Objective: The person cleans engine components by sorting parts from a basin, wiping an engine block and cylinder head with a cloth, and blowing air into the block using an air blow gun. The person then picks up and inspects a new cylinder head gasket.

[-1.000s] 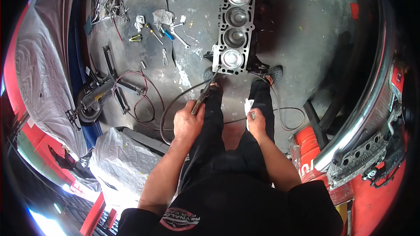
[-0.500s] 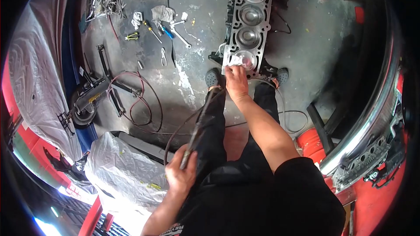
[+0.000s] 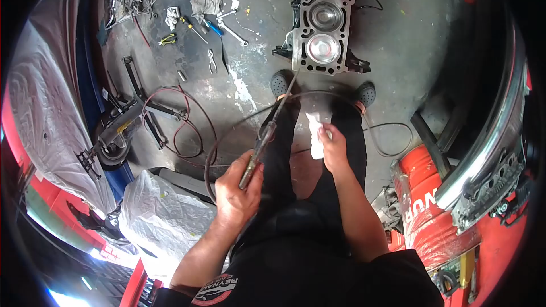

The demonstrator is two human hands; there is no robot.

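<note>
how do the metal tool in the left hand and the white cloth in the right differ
The tool is long and thin; the cloth is much shorter.
The tool is dark, dull metal, while the cloth is white.
The tool looks straight and stiff; the cloth looks soft and bunched.
Both are gripped in one hand each.

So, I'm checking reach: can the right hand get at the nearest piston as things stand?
Probably yes: the right hand holds a white cloth, and the nearest piston lies uncovered in the engine block. The hose crosses between them, but the hand could likely pass over it.
</note>
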